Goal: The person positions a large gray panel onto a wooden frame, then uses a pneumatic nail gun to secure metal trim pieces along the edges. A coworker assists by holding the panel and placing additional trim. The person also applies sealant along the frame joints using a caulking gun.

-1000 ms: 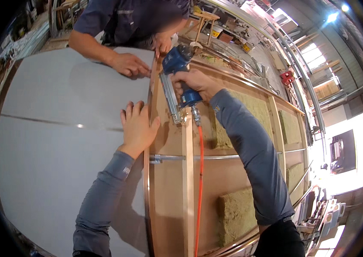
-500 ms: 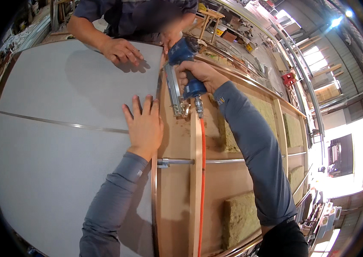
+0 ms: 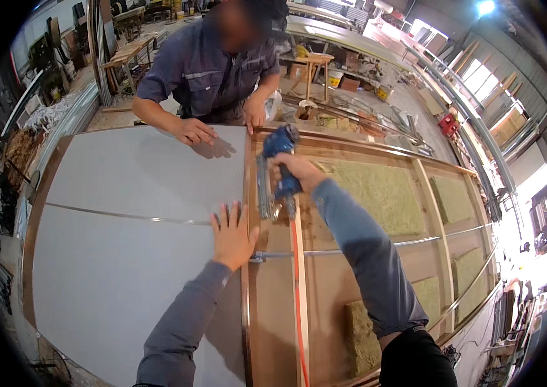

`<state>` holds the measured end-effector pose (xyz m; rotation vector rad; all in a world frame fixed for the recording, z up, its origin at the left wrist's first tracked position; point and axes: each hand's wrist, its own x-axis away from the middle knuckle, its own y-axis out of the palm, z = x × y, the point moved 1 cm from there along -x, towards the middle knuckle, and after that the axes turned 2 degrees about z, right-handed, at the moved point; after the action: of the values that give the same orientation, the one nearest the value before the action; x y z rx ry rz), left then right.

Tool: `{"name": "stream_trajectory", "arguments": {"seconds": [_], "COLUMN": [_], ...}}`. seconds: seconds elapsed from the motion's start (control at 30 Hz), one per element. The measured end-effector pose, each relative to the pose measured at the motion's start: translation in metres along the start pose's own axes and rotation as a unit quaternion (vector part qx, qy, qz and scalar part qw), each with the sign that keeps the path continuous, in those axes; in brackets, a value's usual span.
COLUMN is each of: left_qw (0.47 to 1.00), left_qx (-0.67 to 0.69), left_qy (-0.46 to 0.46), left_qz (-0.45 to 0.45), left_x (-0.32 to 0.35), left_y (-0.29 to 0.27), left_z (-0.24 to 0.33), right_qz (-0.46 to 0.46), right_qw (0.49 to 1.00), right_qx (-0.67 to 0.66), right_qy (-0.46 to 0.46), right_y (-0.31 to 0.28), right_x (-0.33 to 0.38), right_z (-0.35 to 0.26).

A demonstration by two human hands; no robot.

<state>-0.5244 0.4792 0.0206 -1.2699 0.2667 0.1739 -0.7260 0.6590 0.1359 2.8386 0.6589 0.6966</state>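
Observation:
My left hand (image 3: 233, 240) lies flat with fingers spread on a pale grey panel (image 3: 118, 277), close to its right edge. The fingers of my right hand (image 3: 296, 169) are wrapped round the grip of a blue air nail gun (image 3: 280, 142). Its silver magazine (image 3: 264, 187) is beside the wooden edge strip (image 3: 246, 309) that borders the panel. From the grip's base a red air hose (image 3: 298, 290) runs down over a pale wooden batten (image 3: 305, 355). Whether the gun's nose touches the wood cannot be made out.
Across the panel stands a co-worker in a dark shirt (image 3: 215, 84), one hand (image 3: 195, 132) on the panel and the other (image 3: 254, 113) at the frame. To the right, the open wooden frame holds insulation slabs (image 3: 376, 197) and a metal rod (image 3: 331, 253). A wooden stool (image 3: 314, 61) stands behind.
My view has lifted and drawn back, showing more of the co-worker and workshop. My left hand stays flat on the panel, and my right keeps hold of the nail gun by the edge strip.

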Motion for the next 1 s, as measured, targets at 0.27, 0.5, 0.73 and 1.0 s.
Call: {"name": "stream_trajectory", "arguments": {"seconds": [0.27,0.5,0.73,1.0], "left_qw": [0.994,0.982,0.961,0.925], "left_qx": [0.067,0.109,0.137,0.147], "left_qy": [0.043,0.115,0.171,0.272], "left_qz": [-0.078,-0.107,-0.169,-0.223], "left_x": [0.214,0.370,0.472,0.592], "left_y": [-0.106,-0.143,-0.188,-0.263], "left_z": [0.025,0.058,0.063,0.081], "right_qz": [0.169,0.378,0.571,0.521], "right_qw": [0.982,0.897,0.761,0.826], "right_qx": [-0.052,-0.225,-0.306,-0.212], "right_qy": [0.065,-0.047,-0.029,0.033], "right_y": [-0.018,0.062,0.096,0.004], "right_x": [0.381,0.703,0.846,0.906], "right_z": [0.049,0.162,0.341,0.598]}}
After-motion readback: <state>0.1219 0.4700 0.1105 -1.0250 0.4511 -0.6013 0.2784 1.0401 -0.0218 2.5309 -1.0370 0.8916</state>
